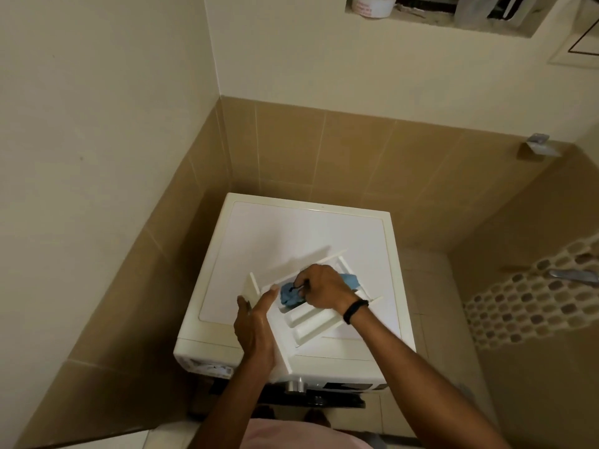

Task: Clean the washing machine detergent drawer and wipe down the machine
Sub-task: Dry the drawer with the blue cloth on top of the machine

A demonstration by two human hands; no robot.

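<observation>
The white detergent drawer lies pulled out on top of the white washing machine, turned at an angle. My left hand holds the drawer's left front end, thumb and fingers wrapped round its edge. My right hand grips a blue cloth and presses it into a compartment near the drawer's middle. Part of the cloth sticks out behind the hand on the right. A black band sits on my right wrist.
The machine stands in a corner between a cream wall and brown tiles. A silver knob shows on its front panel. A wall niche with a tub is high up. A mosaic strip and tap are at right.
</observation>
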